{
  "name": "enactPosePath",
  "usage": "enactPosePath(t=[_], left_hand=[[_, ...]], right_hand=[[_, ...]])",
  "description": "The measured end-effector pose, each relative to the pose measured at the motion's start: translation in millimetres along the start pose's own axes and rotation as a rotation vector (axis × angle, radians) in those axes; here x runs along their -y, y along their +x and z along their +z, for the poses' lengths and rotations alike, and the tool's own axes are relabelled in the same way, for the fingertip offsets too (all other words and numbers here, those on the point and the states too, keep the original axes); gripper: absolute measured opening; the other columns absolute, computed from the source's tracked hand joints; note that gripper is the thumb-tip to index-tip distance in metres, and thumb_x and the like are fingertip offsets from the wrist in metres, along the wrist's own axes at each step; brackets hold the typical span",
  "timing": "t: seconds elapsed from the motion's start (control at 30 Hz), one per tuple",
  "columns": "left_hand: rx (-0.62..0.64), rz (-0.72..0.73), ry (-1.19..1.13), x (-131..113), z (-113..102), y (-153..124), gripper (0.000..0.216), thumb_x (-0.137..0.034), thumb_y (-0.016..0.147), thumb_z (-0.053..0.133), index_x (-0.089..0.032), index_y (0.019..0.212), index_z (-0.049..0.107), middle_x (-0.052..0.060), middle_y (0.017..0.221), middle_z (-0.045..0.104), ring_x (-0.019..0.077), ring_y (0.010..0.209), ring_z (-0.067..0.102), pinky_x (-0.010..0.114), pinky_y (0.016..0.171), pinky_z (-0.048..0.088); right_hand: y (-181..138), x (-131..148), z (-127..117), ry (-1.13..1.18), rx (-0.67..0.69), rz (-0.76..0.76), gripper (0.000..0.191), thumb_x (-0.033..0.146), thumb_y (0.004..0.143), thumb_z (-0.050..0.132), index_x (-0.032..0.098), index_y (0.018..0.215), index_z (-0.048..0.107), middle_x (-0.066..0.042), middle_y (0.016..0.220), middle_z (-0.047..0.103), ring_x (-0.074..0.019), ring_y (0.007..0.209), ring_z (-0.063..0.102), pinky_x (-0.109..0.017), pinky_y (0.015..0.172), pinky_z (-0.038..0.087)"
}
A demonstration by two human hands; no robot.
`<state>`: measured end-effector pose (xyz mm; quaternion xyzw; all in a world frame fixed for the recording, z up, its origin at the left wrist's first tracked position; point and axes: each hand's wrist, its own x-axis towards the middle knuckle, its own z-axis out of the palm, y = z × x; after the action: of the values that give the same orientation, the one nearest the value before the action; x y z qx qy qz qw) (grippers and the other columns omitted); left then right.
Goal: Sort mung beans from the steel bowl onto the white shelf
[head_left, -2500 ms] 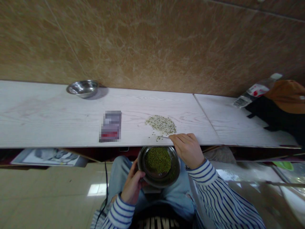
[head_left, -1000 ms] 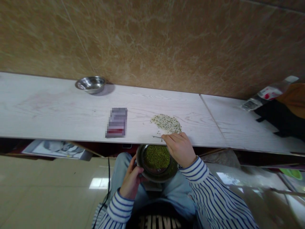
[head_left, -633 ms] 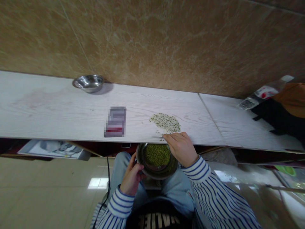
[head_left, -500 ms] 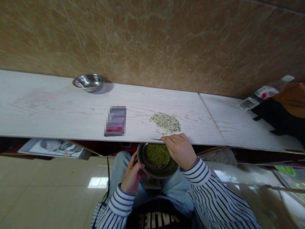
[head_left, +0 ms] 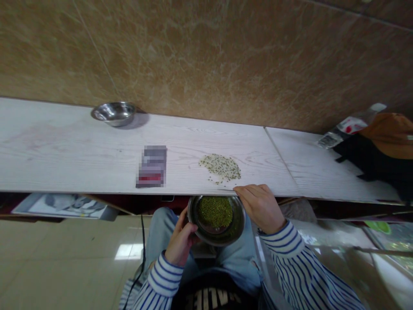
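I sit at a white wood-grain table (head_left: 80, 155). My left hand (head_left: 180, 241) grips the rim of a steel bowl (head_left: 237, 226) held in my lap just below the table's near edge; the bowl holds green mung beans (head_left: 214, 212). My right hand (head_left: 260, 206) rests at the table edge beside the bowl, fingers pressed together on a thin metal tool (head_left: 226, 189) whose tip lies on the edge. A small heap of mixed green and pale beans (head_left: 220, 167) lies on the table just beyond that hand.
An empty steel bowl (head_left: 113, 113) stands at the back left against the brown tiled wall. A blurred flat card or phone (head_left: 151, 172) lies left of the heap. A plastic bottle (head_left: 350, 125), dark cloth (head_left: 374, 163) and an orange cap (head_left: 389, 129) sit far right.
My right hand has shifted slightly right along the table edge with the thin tool. The left hand and bowl have stayed in place; the view has shifted a little.
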<state>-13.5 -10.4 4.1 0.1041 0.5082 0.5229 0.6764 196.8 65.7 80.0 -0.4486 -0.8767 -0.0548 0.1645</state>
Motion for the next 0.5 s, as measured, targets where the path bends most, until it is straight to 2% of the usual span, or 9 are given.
enactPosePath(t=[0.3,0.5], left_hand=[[-0.052,-0.014,-0.026,-0.1,-0.7,1.0,0.064,-0.013,0.059,0.06,-0.025,0.121,0.05,0.002,0.098,0.062,0.015,0.072,0.056,0.026,0.057,0.048],[-0.062,-0.018,-0.019,-0.6,-3.6,5.2,0.067,-0.014,0.06,0.059,-0.026,0.124,0.047,0.001,0.094,0.062,0.0143,0.071,0.056,0.027,0.057,0.048]], right_hand=[[35.6,-7.3,14.7,-0.057,0.016,0.006,0.018,0.017,0.089,0.05,0.02,0.104,0.061,-0.002,0.086,0.069,-0.0157,0.083,0.059,-0.03,0.073,0.03],[51.2,-18.5,15.2,-0.093,-0.014,0.026,0.019,0.018,0.09,0.048,0.02,0.105,0.06,-0.003,0.088,0.07,-0.0156,0.082,0.059,-0.03,0.073,0.03]])
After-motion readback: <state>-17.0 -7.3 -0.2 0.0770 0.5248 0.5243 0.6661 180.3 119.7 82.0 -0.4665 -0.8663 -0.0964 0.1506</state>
